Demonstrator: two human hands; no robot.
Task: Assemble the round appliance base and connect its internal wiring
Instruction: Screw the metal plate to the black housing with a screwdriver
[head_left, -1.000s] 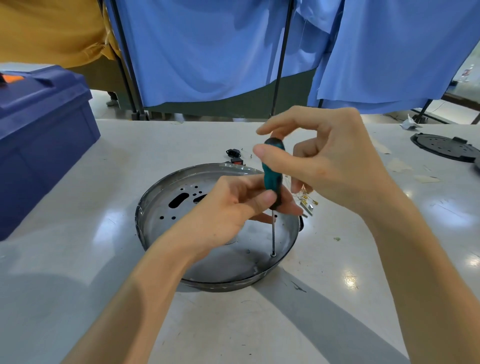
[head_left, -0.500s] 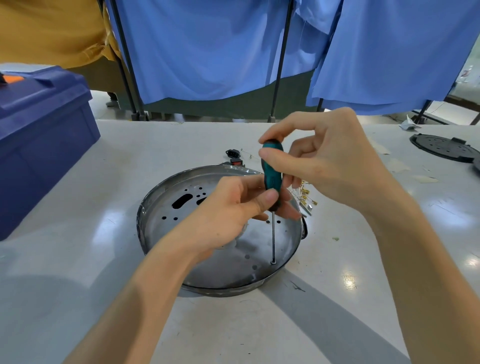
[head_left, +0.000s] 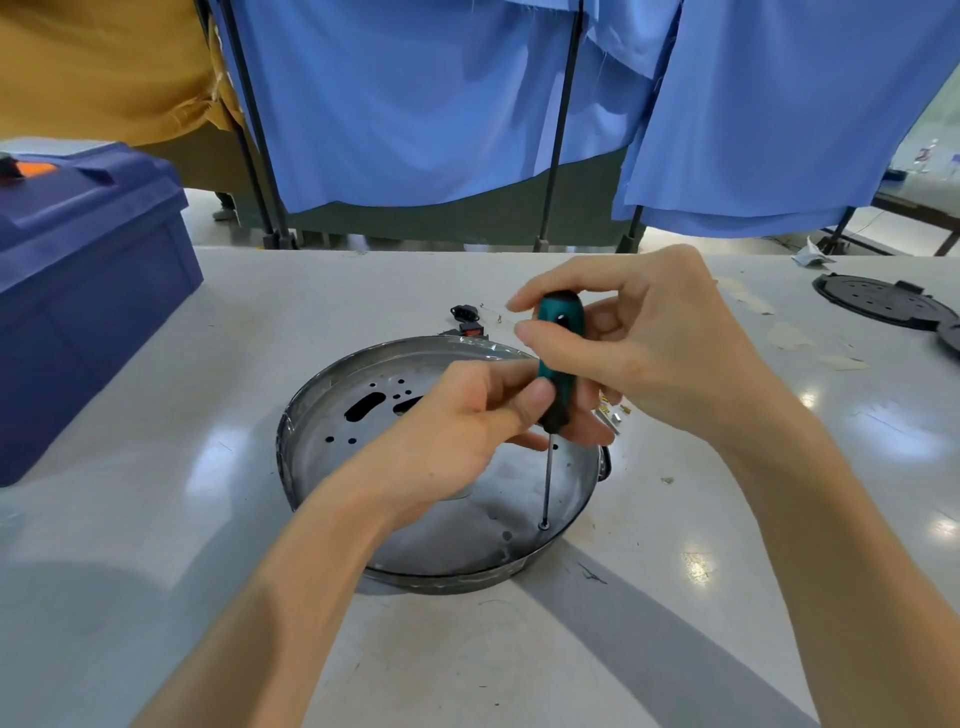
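Note:
A round metal base (head_left: 332, 410) with several holes in its floor lies on the table in front of me. A screwdriver (head_left: 557, 358) with a teal and black handle stands upright in it, its tip on a screw (head_left: 544, 525) near the base's right rim. My left hand (head_left: 467, 431) holds the lower part of the handle between thumb and fingers. My right hand (head_left: 639, 343) pinches the top of the handle. Small brass terminals (head_left: 615, 411) lie just beyond the rim, partly hidden by my hands.
A blue plastic box (head_left: 88, 291) stands at the left. A black connector and a red and black part (head_left: 466, 322) lie behind the base. A black round plate (head_left: 878, 301) sits at the far right. Blue curtains on black poles hang behind the table.
My right hand's fingers have shifted round the top of the handle, turning the screwdriver. The view has dropped a little, so the base sits lower in the frame.

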